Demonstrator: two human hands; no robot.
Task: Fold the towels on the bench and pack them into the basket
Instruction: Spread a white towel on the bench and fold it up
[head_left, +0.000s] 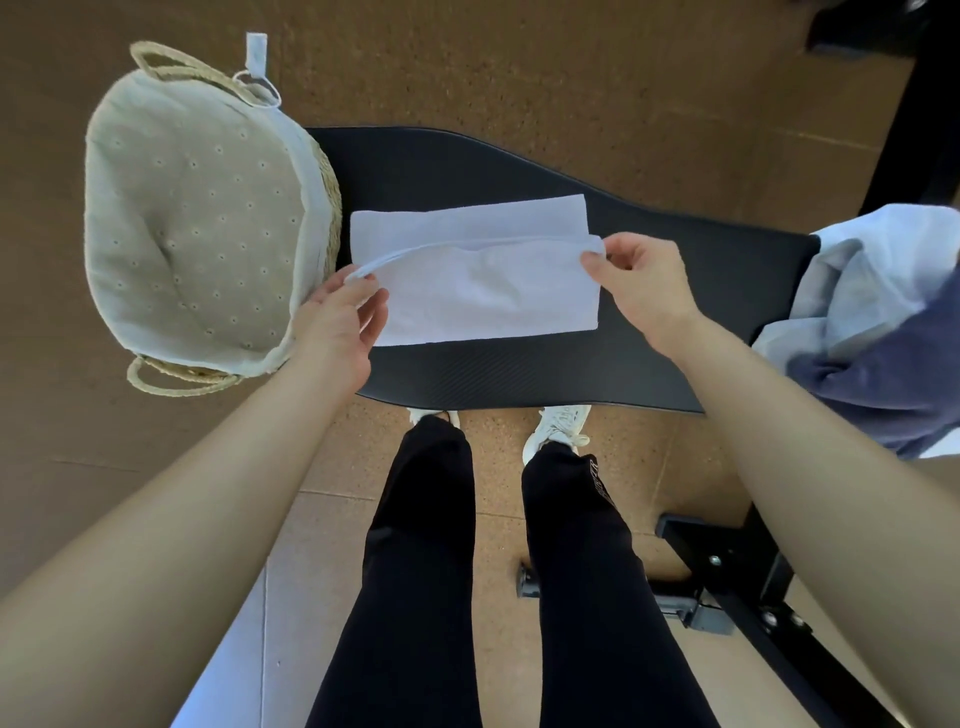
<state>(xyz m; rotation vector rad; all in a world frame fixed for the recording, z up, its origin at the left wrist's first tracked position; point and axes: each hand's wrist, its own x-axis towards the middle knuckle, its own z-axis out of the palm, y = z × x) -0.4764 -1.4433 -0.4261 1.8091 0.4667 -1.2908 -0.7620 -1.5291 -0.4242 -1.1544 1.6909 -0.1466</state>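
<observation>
**Inspector:** Floor covering?

**Assistant:** Brown speckled floor (519, 62), cork-like in look, across the whole frame. A faint seam (337, 494) runs through it left of centre. A pale strip (228, 649) lies at the lower left edge.

**Inspector:** Furniture or fixtures?

**Assistant:** A black metal frame (753, 587) stands on the floor at the lower right, with a silver bolt (715, 559) on its top face and a grey bracket (696, 616) at its foot. A dark upright structure (914, 104) fills the upper right corner; its kind cannot be told.

**Inspector:** Light?

**Assistant:** Even and soft. Shadows on the floor are weak and diffuse.
</observation>
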